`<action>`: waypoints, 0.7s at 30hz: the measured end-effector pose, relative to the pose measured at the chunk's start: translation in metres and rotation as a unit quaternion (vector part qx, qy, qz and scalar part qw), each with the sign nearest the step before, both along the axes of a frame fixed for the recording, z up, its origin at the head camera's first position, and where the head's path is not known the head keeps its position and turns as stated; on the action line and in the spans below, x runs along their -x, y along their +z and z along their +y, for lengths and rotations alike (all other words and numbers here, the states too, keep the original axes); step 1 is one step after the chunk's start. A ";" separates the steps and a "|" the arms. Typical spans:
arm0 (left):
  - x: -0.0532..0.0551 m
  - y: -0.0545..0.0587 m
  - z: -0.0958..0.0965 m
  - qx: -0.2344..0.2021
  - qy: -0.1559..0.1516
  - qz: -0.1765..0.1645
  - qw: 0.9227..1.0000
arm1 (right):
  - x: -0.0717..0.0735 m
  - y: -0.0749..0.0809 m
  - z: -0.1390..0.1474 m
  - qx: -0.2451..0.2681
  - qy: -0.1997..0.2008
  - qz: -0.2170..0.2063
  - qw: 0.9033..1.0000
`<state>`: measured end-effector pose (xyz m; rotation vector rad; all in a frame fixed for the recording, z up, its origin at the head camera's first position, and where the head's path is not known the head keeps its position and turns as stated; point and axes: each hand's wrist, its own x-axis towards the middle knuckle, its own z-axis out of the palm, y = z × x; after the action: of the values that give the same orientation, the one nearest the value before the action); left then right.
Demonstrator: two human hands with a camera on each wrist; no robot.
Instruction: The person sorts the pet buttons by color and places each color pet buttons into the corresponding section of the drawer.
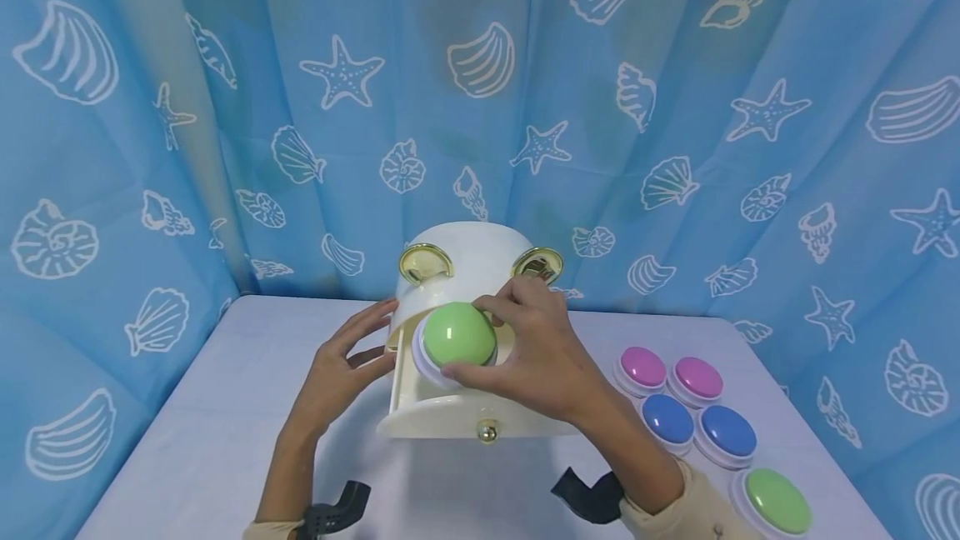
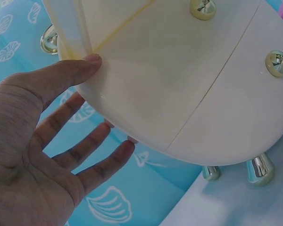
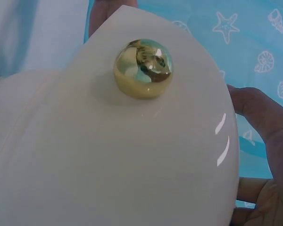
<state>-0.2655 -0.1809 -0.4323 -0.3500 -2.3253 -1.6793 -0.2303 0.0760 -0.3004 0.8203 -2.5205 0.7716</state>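
A white, rounded cabinet [image 1: 480,257] with gold ears stands on the table, its drawer [image 1: 427,422] pulled out and fronted by a gold knob [image 1: 487,432]. Over this drawer my right hand [image 1: 540,348] holds a green domed button [image 1: 459,333] with a white base, thumb below and fingers above. The button is tilted toward me. My left hand [image 1: 337,373] touches the cabinet's left side with fingers extended. In the left wrist view its thumb [image 2: 80,69] rests on the white surface and other fingertips reach behind the edge. The right wrist view hides the green button.
Right of the cabinet lie two pink buttons [image 1: 642,366], two blue buttons [image 1: 667,418] and another green button [image 1: 778,500]. A blue shell-patterned curtain [image 1: 420,107] hangs behind the white table [image 1: 195,440]. Gold feet [image 2: 260,169] show under the cabinet.
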 end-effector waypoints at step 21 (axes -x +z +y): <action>0.001 0.001 -0.003 -0.007 -0.007 -0.003 1.000 | -0.013 -0.013 0.033 0.047 -0.009 0.021 0.999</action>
<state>-0.2663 -0.1835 -0.4312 -0.3609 -2.3189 -1.7053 -0.2177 0.1092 -0.3135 0.7727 -2.4321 0.8516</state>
